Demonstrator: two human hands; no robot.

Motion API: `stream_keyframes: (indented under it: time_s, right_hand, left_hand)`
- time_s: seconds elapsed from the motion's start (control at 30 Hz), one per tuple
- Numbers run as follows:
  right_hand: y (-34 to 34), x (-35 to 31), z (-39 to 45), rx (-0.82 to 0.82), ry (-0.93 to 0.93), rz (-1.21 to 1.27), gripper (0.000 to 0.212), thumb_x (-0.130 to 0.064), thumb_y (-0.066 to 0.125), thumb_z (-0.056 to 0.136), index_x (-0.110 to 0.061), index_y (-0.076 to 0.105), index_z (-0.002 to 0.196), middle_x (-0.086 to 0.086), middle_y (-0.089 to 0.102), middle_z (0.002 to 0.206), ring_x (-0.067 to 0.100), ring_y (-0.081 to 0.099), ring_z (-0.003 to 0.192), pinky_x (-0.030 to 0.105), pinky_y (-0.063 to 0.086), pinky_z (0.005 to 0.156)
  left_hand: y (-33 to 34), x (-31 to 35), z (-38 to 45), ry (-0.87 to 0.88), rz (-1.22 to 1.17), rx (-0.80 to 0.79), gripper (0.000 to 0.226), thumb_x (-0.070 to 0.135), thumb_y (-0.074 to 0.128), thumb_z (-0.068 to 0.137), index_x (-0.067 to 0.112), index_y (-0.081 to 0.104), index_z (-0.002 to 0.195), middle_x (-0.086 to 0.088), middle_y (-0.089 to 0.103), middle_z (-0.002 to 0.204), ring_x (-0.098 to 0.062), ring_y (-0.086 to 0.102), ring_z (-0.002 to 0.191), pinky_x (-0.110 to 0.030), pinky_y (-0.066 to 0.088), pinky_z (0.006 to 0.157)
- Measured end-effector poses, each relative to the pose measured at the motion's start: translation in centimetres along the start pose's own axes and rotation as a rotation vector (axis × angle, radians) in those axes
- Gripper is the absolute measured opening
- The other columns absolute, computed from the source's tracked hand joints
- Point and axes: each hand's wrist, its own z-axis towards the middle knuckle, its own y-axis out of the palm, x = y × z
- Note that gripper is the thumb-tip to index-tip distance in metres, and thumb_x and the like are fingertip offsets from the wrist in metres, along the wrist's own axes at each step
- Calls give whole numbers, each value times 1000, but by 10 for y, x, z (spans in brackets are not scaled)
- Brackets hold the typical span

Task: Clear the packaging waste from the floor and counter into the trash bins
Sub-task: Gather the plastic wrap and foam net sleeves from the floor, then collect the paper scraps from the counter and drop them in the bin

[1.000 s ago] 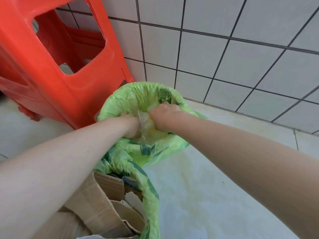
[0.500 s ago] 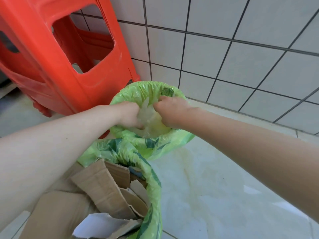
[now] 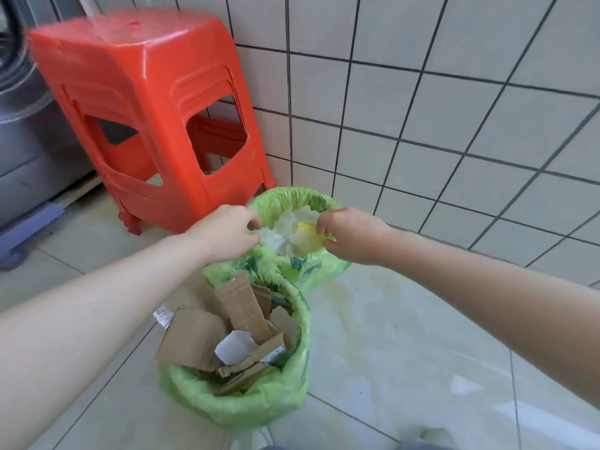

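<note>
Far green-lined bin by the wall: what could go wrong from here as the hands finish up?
1. The white and yellow plastic waste sits heaped at the rim of the far green-lined bin; it may spring back out.
2. Brown cardboard pieces stick up above the near green-lined bin; the left hand or its forearm might knock them onto the floor. The right hand hovers at the far rim.

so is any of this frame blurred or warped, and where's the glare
Head view: the red stool top edge is motion-smeared; the wall tile grout lines bow with wide-angle distortion; soft window glare sits on the floor at lower right; both bins stay fairly sharp.
</note>
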Motion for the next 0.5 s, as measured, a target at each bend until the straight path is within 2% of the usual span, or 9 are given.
stream_keyframes:
  time_s: [0.13, 0.3, 0.37, 0.5]
  right_hand:
    - [-14, -17, -42, 9, 35, 23, 27, -22, 46, 90, -18, 60, 113, 4, 64, 111, 26, 59, 104, 41, 52, 86]
    - [-18, -39, -86, 1, 67, 55, 28, -24, 44, 90, -19, 60, 113, 4, 64, 110, 26, 60, 99, 42, 53, 83]
    - [-16, -45, -91, -5, 56, 58, 29, -25, 43, 90, -18, 60, 112, 5, 65, 109, 27, 60, 99, 42, 53, 82]
    - [-7, -53, -79, 3, 11, 96, 30, -25, 43, 91, -16, 58, 115, 5, 66, 106, 27, 61, 97, 43, 53, 81]
  left_hand:
    - [-11, 3, -57, -29, -135, 87, 19, 23, 56, 88, 21, 68, 103, 5, 67, 97, -13, 60, 92, -26, 47, 81]
    - [-13, -4, -116, -91, -245, 142, 16, 22, 56, 89, 25, 67, 101, 9, 66, 92, -9, 61, 89, -28, 51, 82]
    - [-11, -6, -127, -100, -285, 159, 15, 23, 56, 90, 25, 68, 99, 11, 66, 90, -7, 61, 88, -28, 52, 79]
    - [1, -10, -125, -108, -352, 237, 15, 18, 57, 88, 29, 66, 91, 12, 66, 82, -3, 60, 80, -20, 46, 64]
